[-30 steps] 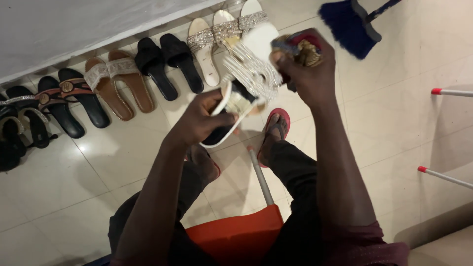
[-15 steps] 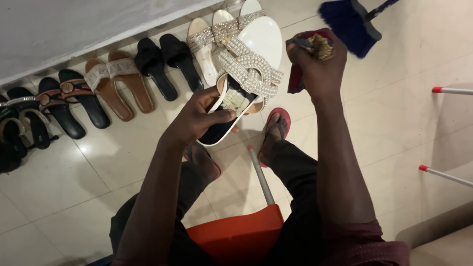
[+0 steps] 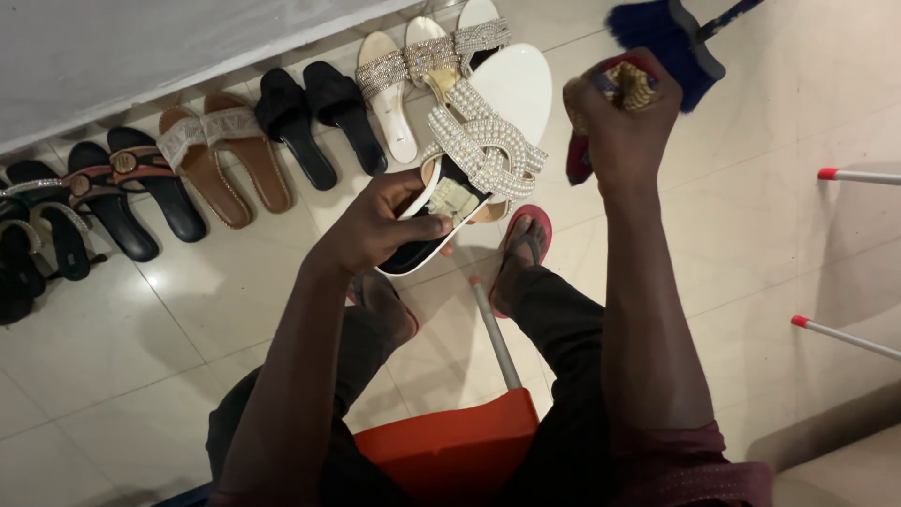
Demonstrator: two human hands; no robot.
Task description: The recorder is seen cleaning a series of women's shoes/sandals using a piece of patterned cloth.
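Now the right hand has lifted its cloth off the sandal.

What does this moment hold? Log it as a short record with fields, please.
Left hand: grips the heel end of a white beaded sandal, fingers around its edge
Right hand: closed on a bunched red patterned cloth, held apart from the sandal
Floor row: black, brown and white sandals along the wall
Nearby: blue broom head; orange seat
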